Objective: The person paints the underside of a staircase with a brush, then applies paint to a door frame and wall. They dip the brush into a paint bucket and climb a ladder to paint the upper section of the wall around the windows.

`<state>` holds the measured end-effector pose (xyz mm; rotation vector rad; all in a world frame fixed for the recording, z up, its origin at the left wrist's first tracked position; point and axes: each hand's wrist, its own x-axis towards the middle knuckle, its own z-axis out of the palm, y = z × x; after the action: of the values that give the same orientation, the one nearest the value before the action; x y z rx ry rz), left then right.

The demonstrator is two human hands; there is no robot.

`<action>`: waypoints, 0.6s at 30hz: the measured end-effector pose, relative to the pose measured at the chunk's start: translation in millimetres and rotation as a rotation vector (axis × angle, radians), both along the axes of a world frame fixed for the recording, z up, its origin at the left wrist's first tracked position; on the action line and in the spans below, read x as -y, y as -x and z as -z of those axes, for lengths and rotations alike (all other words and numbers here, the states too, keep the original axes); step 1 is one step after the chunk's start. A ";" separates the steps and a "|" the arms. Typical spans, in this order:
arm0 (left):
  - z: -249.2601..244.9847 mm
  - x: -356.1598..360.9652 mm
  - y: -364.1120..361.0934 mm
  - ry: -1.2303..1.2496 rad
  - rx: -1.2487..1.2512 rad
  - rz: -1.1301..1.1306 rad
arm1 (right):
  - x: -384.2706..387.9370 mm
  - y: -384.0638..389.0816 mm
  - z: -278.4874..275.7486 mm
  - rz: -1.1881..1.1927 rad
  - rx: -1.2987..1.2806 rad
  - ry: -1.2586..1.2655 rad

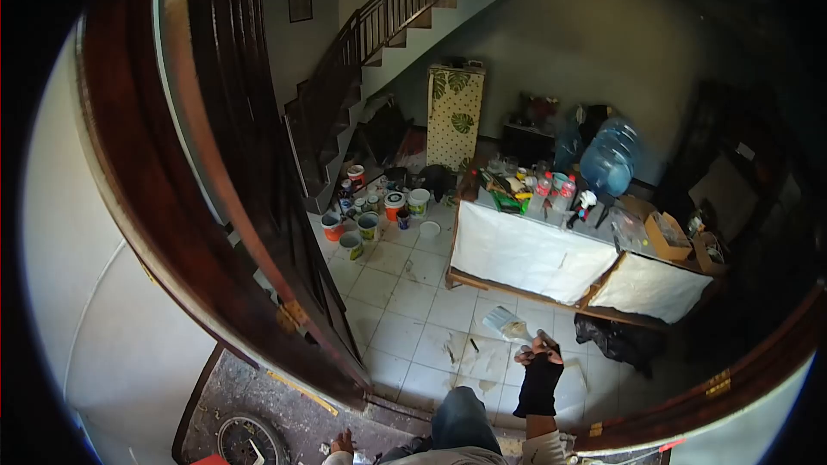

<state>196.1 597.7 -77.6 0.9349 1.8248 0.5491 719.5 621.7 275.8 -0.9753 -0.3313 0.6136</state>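
Observation:
My right hand (540,351), in a black fingerless glove or wrist sleeve, is closed around the handle of a wide paintbrush (508,325). The brush points forward and left over the white tiled floor, its bristles pale blue-white. Low in the view, my left hand (343,442) hangs beside my left leg with its fingers apart and nothing seen in it. Below that hand is the dark, paint-spotted ground (297,400) outside the doorway. My knee in blue jeans (465,418) is at the threshold.
Brown door panels (233,120) and a frame curve around the opening. Several paint buckets (369,225) stand on the tiles. A table (534,250) carries bottles, a large blue water jug (610,159) and boxes. A black bag (616,340) lies before it. A wheel (251,442) is at lower left.

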 end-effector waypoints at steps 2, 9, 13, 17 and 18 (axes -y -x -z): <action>-15.4 -43.5 -23.2 -0.098 0.074 -0.077 | -40.1 0.1 19.4 -0.139 -0.042 0.059; 25.3 -128.2 -47.5 0.059 0.116 -0.230 | -209.8 9.8 50.5 -0.354 0.152 0.198; 54.1 -190.4 -79.5 0.218 0.049 -0.247 | -342.5 -23.4 95.7 -0.478 0.385 0.000; 59.7 -266.9 -110.3 0.221 0.035 -0.292 | -458.0 -41.9 64.8 -0.465 0.863 0.248; 57.3 -288.8 -116.1 0.197 0.053 -0.316 | -487.9 -48.9 66.5 -0.549 0.792 0.233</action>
<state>312.3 886.5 -134.9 0.4976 1.9503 0.5682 768.4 1109.5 209.4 -1.3430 -1.2821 0.7474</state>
